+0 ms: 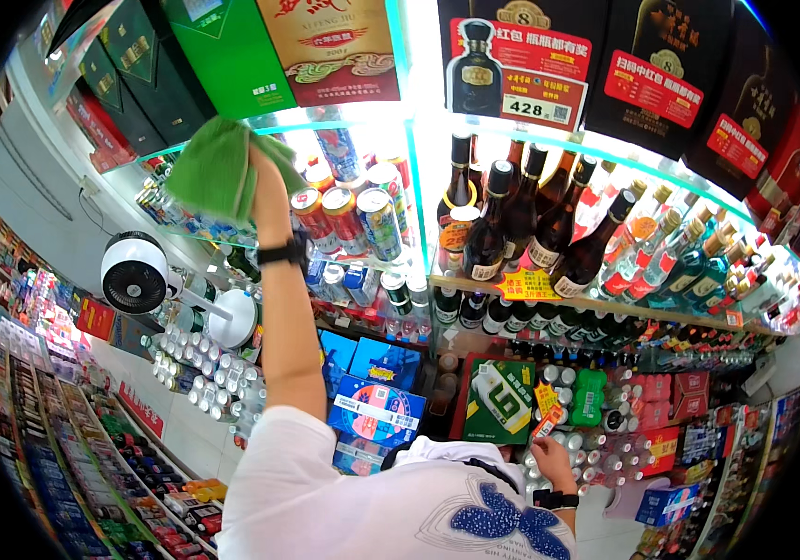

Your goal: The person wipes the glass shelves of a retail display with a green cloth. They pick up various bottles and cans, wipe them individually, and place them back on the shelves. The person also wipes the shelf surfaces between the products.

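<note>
My left hand (268, 175) is raised at the upper left and grips a green cloth (212, 171), which is blurred and covers most of my fingers. The cloth is in front of a glass shelf edge, below a green liquor box (235, 59). Beer cans (339, 217) stand on the shelf right of my wrist. Lower down at my right side is my right hand (552, 460), its fingers loosely bent. It appears near a red and yellow price tag (548, 418) and packs of cans (564, 437); whether it touches them I cannot tell.
Dark glass bottles (487, 231) and clear bottles (641, 255) crowd a lit shelf on the right. Boxed liquor (652, 77) lines the shelf above. A white fan (135, 271) stands at left. Blue cartons (375, 409) and a green carton (499, 400) sit low before me.
</note>
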A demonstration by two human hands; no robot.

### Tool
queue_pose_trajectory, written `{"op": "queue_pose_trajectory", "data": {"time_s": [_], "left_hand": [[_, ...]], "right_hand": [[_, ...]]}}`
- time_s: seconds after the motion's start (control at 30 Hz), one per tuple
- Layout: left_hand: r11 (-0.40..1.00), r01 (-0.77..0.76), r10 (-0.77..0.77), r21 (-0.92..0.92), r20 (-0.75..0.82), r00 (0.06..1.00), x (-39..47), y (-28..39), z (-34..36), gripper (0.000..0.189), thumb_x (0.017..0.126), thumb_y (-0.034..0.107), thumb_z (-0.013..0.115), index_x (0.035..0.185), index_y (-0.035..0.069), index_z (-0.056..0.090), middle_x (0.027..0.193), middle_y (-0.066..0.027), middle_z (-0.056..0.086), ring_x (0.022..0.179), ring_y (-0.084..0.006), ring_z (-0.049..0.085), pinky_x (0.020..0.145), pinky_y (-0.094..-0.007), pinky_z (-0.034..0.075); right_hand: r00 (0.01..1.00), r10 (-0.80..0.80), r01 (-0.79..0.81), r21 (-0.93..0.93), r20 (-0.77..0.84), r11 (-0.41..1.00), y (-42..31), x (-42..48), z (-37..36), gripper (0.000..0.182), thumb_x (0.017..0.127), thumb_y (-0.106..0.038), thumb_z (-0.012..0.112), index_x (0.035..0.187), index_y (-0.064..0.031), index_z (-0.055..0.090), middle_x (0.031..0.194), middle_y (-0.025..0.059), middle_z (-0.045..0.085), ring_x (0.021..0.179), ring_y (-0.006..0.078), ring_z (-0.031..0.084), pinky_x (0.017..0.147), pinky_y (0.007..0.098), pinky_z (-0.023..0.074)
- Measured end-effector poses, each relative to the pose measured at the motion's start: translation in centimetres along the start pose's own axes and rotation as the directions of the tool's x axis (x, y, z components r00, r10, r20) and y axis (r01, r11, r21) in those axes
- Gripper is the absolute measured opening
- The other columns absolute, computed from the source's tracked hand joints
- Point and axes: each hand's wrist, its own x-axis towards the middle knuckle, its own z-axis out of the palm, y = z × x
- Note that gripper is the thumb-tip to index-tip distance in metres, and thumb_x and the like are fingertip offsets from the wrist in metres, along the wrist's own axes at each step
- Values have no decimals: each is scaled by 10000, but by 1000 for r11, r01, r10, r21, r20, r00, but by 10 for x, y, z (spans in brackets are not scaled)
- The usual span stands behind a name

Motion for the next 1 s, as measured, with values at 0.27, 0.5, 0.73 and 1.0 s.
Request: {"op": "queue_pose_trajectory", "data": {"time_s": [0.27, 0.5, 0.73, 1.0], "left_hand": [[957, -278, 250, 86, 248, 936, -12, -1, 58, 464, 826, 256, 637, 1248, 89, 542, 1242, -112, 574, 1117, -324, 543, 965, -435, 405], [928, -322, 362, -186, 250, 898, -74, 102, 82, 311, 778, 185, 670, 1066, 85, 610, 1045, -127, 620, 1001, -317, 561, 872, -460, 427], [843, -320, 299, 432, 118, 947, 17, -45, 42, 220, 909, 193, 506, 1045, 39, 584, 929, -146, 630, 838, -323, 601, 777, -394, 489], [720, -538, 423, 438, 338, 841, -76, 93, 88, 183, 873, 154, 515, 967, 30, 610, 907, -162, 623, 881, -319, 595, 817, -452, 469]], "right_hand": [[999, -40, 40, -35, -3, 999, 10, 4, 19, 281, 813, -235, 652, 987, -14, 646, 897, 149, 690, 817, 259, 673, 737, 349, 521], [999, -26, 28, -52, 33, 998, -7, 7, 14, 271, 828, -224, 647, 1012, -26, 648, 906, 133, 689, 810, 232, 667, 725, 335, 519], [998, -60, 60, 27, -13, 998, 23, 1, 13, 286, 823, -229, 638, 986, 6, 635, 885, 169, 680, 811, 279, 670, 731, 358, 518], [1000, 2, -2, -13, 3, 1000, 52, 0, 11, 290, 829, -210, 635, 1004, 21, 642, 862, 140, 688, 777, 208, 665, 712, 323, 516]]}}
